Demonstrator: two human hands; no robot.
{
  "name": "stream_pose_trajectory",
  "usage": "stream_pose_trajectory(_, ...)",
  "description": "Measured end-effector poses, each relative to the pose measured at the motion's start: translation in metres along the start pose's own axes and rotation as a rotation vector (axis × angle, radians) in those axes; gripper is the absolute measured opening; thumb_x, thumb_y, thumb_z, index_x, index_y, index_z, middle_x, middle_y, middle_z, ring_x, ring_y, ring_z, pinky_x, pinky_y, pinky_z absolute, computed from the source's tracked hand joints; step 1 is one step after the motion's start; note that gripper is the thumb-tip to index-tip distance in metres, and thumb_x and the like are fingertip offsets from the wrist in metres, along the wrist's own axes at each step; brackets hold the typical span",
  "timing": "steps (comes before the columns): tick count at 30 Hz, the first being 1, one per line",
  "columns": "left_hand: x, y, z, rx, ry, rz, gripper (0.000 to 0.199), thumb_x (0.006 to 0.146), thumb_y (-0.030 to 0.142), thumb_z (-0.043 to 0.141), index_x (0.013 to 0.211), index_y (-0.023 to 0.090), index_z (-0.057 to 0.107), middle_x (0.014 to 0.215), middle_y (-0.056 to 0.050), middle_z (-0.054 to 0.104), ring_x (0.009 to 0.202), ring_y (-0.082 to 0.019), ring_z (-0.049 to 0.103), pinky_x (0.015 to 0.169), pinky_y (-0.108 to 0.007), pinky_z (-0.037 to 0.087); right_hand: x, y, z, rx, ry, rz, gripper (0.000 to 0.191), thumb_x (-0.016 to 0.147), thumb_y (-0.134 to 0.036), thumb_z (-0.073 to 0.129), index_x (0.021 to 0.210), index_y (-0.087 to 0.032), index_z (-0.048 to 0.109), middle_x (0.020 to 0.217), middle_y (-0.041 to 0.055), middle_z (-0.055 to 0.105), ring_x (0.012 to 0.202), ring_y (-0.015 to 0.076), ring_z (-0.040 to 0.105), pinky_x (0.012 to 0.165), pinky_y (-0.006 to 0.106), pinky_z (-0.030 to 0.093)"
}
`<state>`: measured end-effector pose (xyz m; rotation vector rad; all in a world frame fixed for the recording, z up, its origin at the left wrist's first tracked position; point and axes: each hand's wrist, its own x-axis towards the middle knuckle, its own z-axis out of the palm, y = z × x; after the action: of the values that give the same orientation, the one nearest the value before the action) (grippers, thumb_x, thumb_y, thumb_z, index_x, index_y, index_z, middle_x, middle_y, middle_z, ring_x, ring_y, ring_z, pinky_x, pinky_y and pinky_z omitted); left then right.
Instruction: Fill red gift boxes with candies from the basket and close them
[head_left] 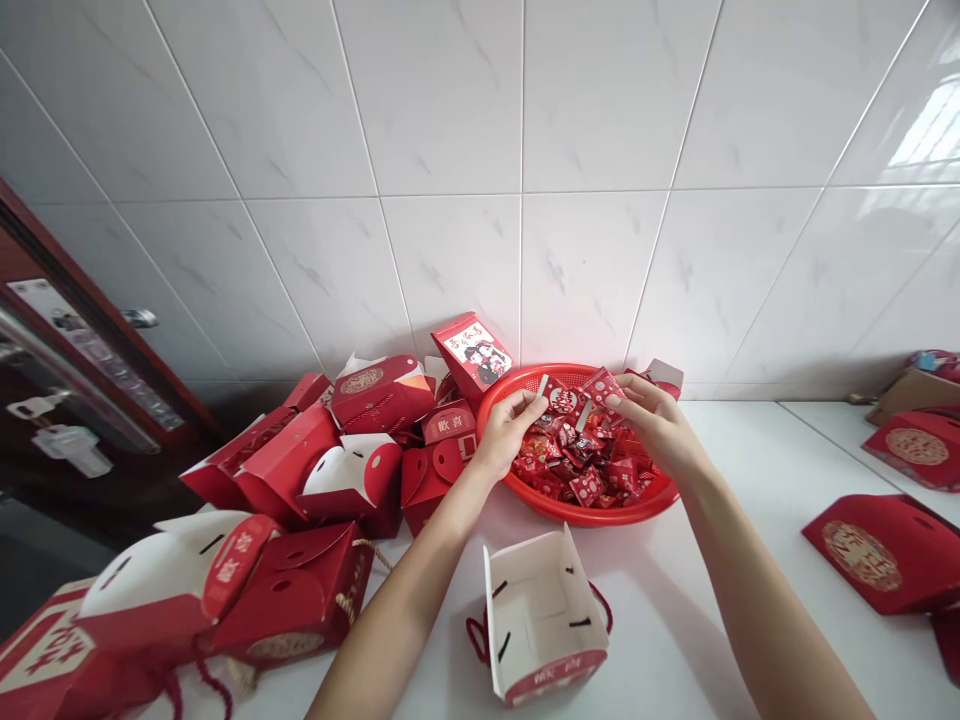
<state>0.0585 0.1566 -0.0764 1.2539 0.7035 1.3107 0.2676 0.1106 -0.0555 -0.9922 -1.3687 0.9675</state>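
Over the red plastic basket (664, 500), my left hand (508, 428) pinches a red candy packet (562, 397) with a white end strip. My right hand (660, 418) has thumb and fingers closed on a second red packet, spotted with white (602, 386). The two packets are close together above the heap of wrapped candies (585, 485) in the basket. In front of the basket, between my forearms, an open gift box (536, 625) shows its white inside, dark slots and red cord at the sides. I see no candy in it.
Several red gift boxes (289, 610) crowd the left side, some with flaps open. One box with a printed couple (480, 355) leans near the wall. More red boxes (885, 550) lie at the right. White tiles (450, 250) rise behind; a door with keys (67, 440) is at far left.
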Motion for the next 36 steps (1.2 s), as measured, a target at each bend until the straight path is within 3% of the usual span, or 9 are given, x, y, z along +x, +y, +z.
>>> stream_pose_trajectory(6, -0.002, 0.003, 0.001, 0.060, -0.037, 0.044, 0.036, 0.070, 0.049, 0.086, 0.065, 0.019, 0.067, 0.066, 0.004, 0.059, 0.067, -0.013, 0.053, 0.069, -0.026, 0.044, -0.003, -0.004, 0.006, -0.036, -0.019, 0.034, 0.041, 0.080, -0.056, 0.078, 0.100, -0.021, 0.071, 0.105, 0.0075, 0.076, 0.090, 0.0226, 0.069, 0.075, 0.032, 0.056)
stream_pose_trajectory(13, -0.002, -0.001, 0.001, 0.080, -0.052, 0.052, 0.034, 0.069, 0.051, 0.085, 0.073, 0.019, 0.073, 0.073, 0.002, 0.066, 0.071, -0.015, 0.058, 0.072, -0.026, 0.046, -0.005, -0.008, 0.007, -0.045, -0.179, 0.057, 0.044, 0.081, -0.054, 0.078, 0.112, -0.024, 0.076, 0.112, 0.0070, 0.077, 0.092, 0.0225, 0.072, 0.085, 0.036, 0.059)
stream_pose_trajectory(18, -0.004, -0.001, 0.003, 0.147, -0.046, 0.077, 0.030, 0.074, 0.050, 0.082, 0.078, 0.020, 0.077, 0.079, 0.000, 0.072, 0.078, -0.017, 0.063, 0.078, -0.028, 0.049, -0.004, -0.009, 0.008, -0.084, -0.136, 0.019, 0.044, 0.081, -0.053, 0.079, 0.112, -0.022, 0.076, 0.113, 0.0077, 0.077, 0.093, 0.0241, 0.072, 0.083, 0.036, 0.058)
stream_pose_trajectory(22, -0.003, -0.002, 0.004, 0.147, 0.026, 0.074, 0.025, 0.076, 0.044, 0.083, 0.083, 0.021, 0.079, 0.087, -0.003, 0.076, 0.086, -0.020, 0.067, 0.085, -0.031, 0.051, -0.004, -0.011, 0.004, -0.100, -0.105, 0.005, 0.042, 0.082, -0.052, 0.079, 0.110, -0.021, 0.075, 0.111, 0.0077, 0.077, 0.093, 0.0247, 0.071, 0.082, 0.036, 0.057)
stream_pose_trajectory(30, -0.004, -0.005, 0.004, 0.184, 0.100, 0.129, 0.032, 0.075, 0.050, 0.082, 0.084, 0.020, 0.076, 0.088, -0.003, 0.075, 0.090, -0.022, 0.067, 0.089, -0.033, 0.051, -0.005, -0.015, -0.002, 0.131, -0.075, 0.039, 0.032, 0.082, -0.045, 0.081, 0.104, -0.022, 0.076, 0.101, 0.0051, 0.078, 0.088, 0.0206, 0.069, 0.080, 0.032, 0.053)
stream_pose_trajectory(36, -0.006, -0.004, 0.006, 0.181, 0.083, 0.141, 0.033, 0.076, 0.052, 0.079, 0.083, 0.020, 0.074, 0.088, -0.003, 0.075, 0.090, -0.023, 0.068, 0.089, -0.034, 0.052, -0.003, -0.008, 0.009, 0.241, -0.132, 0.119, 0.027, 0.077, -0.044, 0.085, 0.091, -0.023, 0.075, 0.089, 0.0018, 0.074, 0.077, 0.0162, 0.064, 0.072, 0.030, 0.051)
